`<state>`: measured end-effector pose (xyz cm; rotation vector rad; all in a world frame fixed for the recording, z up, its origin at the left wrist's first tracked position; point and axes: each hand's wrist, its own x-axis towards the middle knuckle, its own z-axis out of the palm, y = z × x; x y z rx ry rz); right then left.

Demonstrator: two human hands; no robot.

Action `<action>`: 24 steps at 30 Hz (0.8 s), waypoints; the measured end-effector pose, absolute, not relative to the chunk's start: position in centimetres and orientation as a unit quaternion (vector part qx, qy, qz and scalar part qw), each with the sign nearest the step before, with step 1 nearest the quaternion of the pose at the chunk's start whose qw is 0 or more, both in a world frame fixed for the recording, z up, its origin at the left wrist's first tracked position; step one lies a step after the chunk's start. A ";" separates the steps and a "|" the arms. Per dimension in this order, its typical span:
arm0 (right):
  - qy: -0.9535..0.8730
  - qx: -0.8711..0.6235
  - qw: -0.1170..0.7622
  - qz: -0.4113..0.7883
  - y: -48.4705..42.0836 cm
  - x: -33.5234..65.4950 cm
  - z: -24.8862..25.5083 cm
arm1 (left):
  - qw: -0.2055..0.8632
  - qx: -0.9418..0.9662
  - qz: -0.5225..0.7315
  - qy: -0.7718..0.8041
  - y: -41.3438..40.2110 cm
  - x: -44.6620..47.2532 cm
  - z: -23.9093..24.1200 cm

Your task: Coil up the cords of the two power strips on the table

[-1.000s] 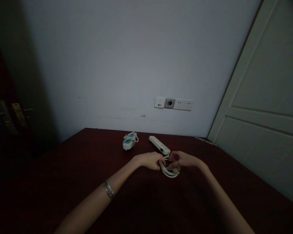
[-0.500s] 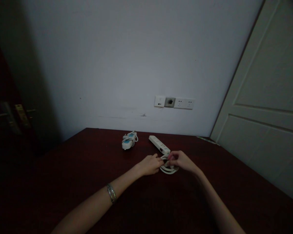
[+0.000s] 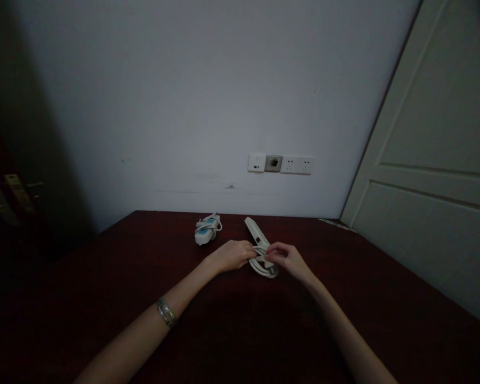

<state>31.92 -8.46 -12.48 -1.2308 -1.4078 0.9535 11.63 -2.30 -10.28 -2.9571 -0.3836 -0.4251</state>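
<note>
A white power strip [image 3: 254,231] lies on the dark red table [image 3: 104,298], its near end between my hands. Its white cord [image 3: 264,265] is coiled in loops just in front of it. My left hand [image 3: 232,255] is closed on the left side of the coil. My right hand [image 3: 285,258] pinches the coil from the right, fingers curled. Both forearms reach in from the near edge; the left wrist wears a metal bracelet [image 3: 166,312].
A second, smaller white and blue power strip [image 3: 205,231] with its cord wrapped lies at the table's back, left of my hands. Wall sockets [image 3: 280,164] sit on the wall behind. A pale door [image 3: 436,160] stands at the right, a dark door [image 3: 8,197] at the left.
Both hands and the cord coil have moved away from me, up against the power strip. The strip has turned more end-on to me. The view has shifted a little.
</note>
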 end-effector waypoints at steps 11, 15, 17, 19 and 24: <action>-0.499 -0.536 0.565 0.381 -7.8 31.4 -13.4 | 0.096 -0.981 -0.116 -0.124 -3.3 11.6 -9.8; -0.502 -0.560 0.547 0.366 -7.6 31.9 -13.6 | 0.134 -0.977 -0.129 -0.104 -3.6 11.7 -10.2; -0.501 -0.561 0.545 0.370 -7.6 31.8 -13.7 | 0.156 -0.974 -0.139 -0.086 -3.6 11.7 -10.6; -0.499 -0.557 0.546 0.379 -7.6 31.5 -13.9 | 0.174 -0.971 -0.150 -0.066 -3.5 11.8 -11.0; -0.516 -0.559 0.535 0.369 -7.7 30.7 -14.0 | 0.183 -0.966 -0.177 -0.048 -3.4 12.1 -11.4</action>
